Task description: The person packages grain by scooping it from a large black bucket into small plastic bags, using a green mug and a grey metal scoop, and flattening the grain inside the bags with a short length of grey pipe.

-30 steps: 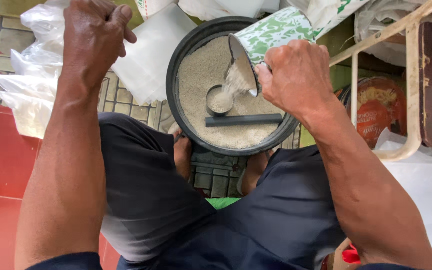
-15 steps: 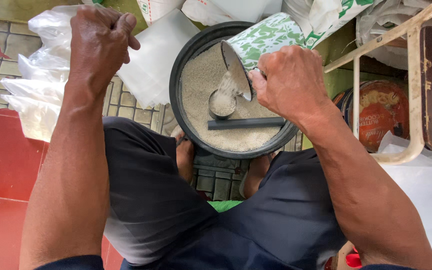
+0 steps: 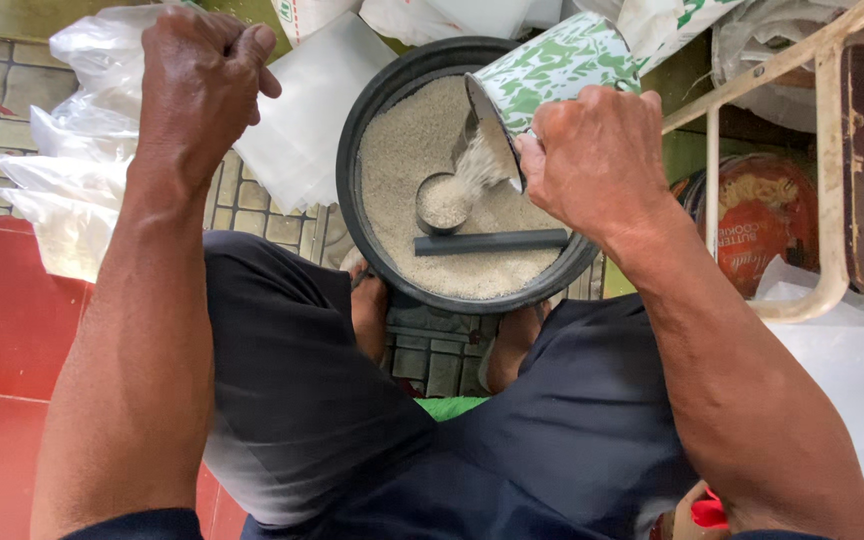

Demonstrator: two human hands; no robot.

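Note:
My right hand (image 3: 597, 160) grips a green-and-white patterned mug (image 3: 552, 70), tipped so that rice spills from its mouth into a small metal can (image 3: 442, 203). The can stands in the rice inside a round black basin (image 3: 352, 190) on the floor between my knees. A dark straight bar (image 3: 492, 242) lies across the rice just below the can. My left hand (image 3: 202, 85) is raised at the upper left with its fingers curled closed, above a heap of clear plastic bags (image 3: 62, 190); whether it pinches a bag is hidden.
A flat white plastic sheet (image 3: 312, 110) lies left of the basin. A red round tin (image 3: 752, 235) sits at the right behind a pale curved metal frame (image 3: 827, 170). White bags (image 3: 852, 370) lie at the lower right. The floor is red and tiled.
The mug has tipped further and rice pours into the small can, which now holds more. My left hand has shifted slightly right and stays curled.

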